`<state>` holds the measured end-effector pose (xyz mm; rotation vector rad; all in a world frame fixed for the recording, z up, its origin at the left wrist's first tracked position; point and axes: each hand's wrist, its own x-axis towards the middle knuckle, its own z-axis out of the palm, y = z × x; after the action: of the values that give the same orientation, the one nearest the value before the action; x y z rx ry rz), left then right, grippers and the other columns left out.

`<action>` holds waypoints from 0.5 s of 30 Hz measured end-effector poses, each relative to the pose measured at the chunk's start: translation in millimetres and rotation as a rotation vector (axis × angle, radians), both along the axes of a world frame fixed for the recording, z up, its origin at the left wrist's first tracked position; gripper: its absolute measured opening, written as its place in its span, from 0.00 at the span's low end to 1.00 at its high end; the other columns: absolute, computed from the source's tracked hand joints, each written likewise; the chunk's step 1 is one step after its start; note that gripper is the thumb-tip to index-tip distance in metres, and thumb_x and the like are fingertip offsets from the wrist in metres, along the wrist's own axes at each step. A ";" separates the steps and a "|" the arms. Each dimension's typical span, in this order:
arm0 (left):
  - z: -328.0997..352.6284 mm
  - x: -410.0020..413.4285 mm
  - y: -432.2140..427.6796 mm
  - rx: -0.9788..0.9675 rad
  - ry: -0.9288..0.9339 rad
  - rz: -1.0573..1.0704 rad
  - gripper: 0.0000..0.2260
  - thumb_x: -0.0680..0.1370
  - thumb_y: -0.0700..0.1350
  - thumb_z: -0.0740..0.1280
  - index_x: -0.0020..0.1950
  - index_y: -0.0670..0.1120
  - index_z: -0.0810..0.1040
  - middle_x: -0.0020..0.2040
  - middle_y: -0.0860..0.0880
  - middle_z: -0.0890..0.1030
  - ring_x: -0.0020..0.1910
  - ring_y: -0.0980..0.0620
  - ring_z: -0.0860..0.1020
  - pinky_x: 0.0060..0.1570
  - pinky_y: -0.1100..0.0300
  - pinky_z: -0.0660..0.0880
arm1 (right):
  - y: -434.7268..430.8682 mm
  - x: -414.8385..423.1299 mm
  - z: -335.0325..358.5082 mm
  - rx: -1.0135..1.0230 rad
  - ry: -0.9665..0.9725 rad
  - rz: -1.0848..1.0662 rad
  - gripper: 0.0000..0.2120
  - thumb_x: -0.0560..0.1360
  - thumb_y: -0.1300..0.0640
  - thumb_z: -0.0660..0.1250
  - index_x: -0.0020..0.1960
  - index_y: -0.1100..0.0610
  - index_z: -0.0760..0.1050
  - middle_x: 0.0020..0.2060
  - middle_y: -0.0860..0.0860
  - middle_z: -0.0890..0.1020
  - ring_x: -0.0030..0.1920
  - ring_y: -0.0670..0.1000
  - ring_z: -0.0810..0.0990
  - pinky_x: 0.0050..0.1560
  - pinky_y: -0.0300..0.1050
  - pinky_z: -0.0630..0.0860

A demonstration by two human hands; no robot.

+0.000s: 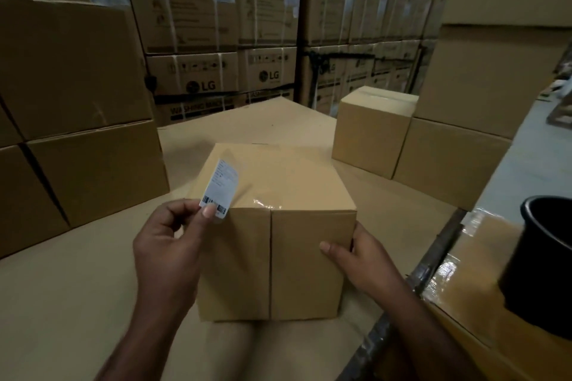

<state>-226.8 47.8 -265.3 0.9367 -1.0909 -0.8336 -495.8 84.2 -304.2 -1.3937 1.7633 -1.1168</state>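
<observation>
A sealed brown cardboard box [278, 244] sits in front of me on a cardboard-covered surface, clear tape across its top. My left hand [168, 244] pinches a white barcode label [220, 187] between thumb and fingers, holding it over the box's near left top corner. The label's upper end curls up off the box. My right hand [360, 260] grips the box's lower right edge, thumb pressed on the front face and fingers wrapped round the side.
Plain cartons are stacked at left [77, 120] and at right [458, 133], with a smaller carton [371, 130] behind. Tall strapped LG cartons [216, 40] form the back wall. A black pot [541, 263] stands on a taped carton at right.
</observation>
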 end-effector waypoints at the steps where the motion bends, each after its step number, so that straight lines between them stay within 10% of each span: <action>1: 7.7 -4.0 -5.0 -0.008 0.008 -0.022 0.04 0.69 0.51 0.74 0.43 0.56 0.83 0.46 0.51 0.84 0.52 0.50 0.81 0.54 0.49 0.78 | -2.2 -4.9 4.6 -0.011 0.023 -0.010 0.18 0.75 0.50 0.73 0.62 0.45 0.71 0.52 0.41 0.82 0.52 0.42 0.81 0.50 0.39 0.79; 10: 68.6 -62.6 -103.3 -0.056 0.253 -0.428 0.19 0.56 0.57 0.83 0.39 0.52 0.81 0.48 0.51 0.85 0.50 0.54 0.84 0.51 0.46 0.76 | -54.4 -80.6 70.5 -0.199 0.133 -0.229 0.24 0.76 0.48 0.71 0.70 0.51 0.71 0.57 0.46 0.82 0.56 0.49 0.81 0.54 0.46 0.78; 15: 104.0 -134.8 -173.0 -0.154 0.258 -0.495 0.05 0.70 0.48 0.77 0.38 0.52 0.82 0.47 0.51 0.85 0.52 0.52 0.82 0.54 0.49 0.72 | -118.3 -133.4 110.2 -0.285 0.189 -0.309 0.24 0.76 0.47 0.71 0.69 0.55 0.73 0.56 0.50 0.83 0.54 0.51 0.80 0.49 0.40 0.72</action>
<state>-361.7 -125.2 -161.3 0.4152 -1.1559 -1.2174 -629.2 -34.1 -194.0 -1.4626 2.0693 -1.4904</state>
